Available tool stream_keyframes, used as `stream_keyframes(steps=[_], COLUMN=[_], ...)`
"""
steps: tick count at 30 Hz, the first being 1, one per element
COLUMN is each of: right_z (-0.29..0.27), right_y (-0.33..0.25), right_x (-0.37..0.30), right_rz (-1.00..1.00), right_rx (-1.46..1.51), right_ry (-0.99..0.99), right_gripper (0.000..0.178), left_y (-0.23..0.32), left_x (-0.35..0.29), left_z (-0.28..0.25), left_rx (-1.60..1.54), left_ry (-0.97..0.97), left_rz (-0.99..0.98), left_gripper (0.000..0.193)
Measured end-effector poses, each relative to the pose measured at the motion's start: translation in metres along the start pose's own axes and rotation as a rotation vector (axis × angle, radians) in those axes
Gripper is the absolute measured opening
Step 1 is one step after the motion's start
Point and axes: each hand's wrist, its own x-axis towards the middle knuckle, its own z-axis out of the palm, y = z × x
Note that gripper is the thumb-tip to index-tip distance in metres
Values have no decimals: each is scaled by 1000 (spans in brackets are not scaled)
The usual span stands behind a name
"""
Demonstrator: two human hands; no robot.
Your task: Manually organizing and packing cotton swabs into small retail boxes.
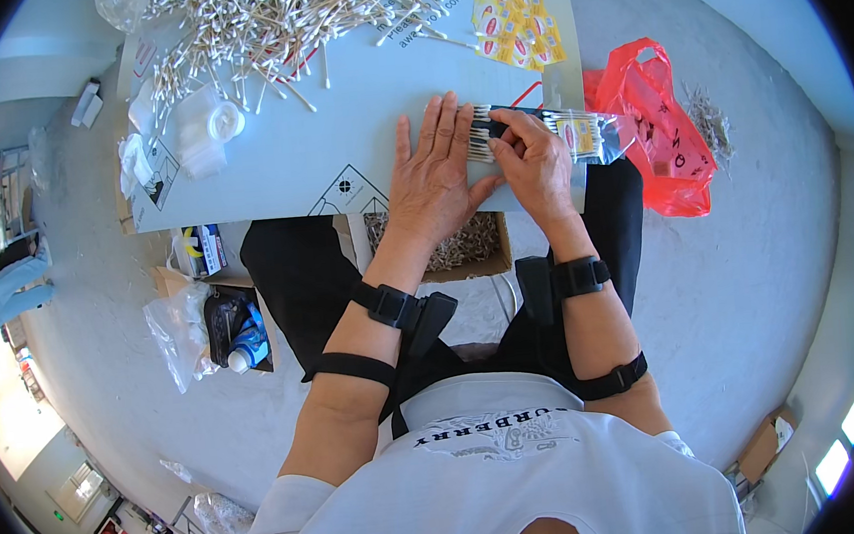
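Observation:
My left hand [432, 171] lies flat on the table with fingers stretched out. Its fingertips reach the left end of a row of cotton swabs [481, 134]. My right hand [536, 161] rests over that row, its thumb and forefinger bent together; what they pinch is hidden. Right of it lies a clear plastic bag [613, 135] with more white swab tips and a small yellow card [579, 136] showing in it. Under the swabs is a dark strip, partly covered by my hands.
A big loose heap of cotton swabs [277, 23] covers the table's far left. Yellow cards [519, 29] lie far right, a clear tub with a white roll [225, 122] at left. A red plastic bag [673, 137] hangs by the right edge. Below the table stands a box of swabs [466, 247].

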Motion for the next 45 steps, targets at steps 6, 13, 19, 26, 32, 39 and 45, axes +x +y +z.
stream_keyframes(steps=[6, 13, 19, 26, 32, 39, 45], right_z=[1, -2, 22, 30, 16, -6, 7], right_y=[1, -10, -23, -27, -17, -7, 8], right_x=[2, 22, 89, 134, 111, 78, 29], right_rz=[-9, -65, -199, -124, -302, -411, -153], right_rx=[-47, -34, -16, -558, -508, -349, 287], right_ry=[-8, 15, 38, -5, -149, -257, 222], right_gripper=[25, 18, 15, 10, 10, 4, 20], left_y=[-2, -5, -3, -1, -1, 0, -1], left_x=[0, -1, -2, 0, 0, 0, 1], left_z=[1, 1, 0, -5, -5, 0, -4], left_rx=[-8, 14, 44, 56, 41, 38, -68], left_ry=[-3, 28, -5, -78, -84, 20, 142], left_rz=[1, 28, 16, 2, -2, 9, 12], left_gripper=[90, 89, 89, 93, 93, 94, 82])
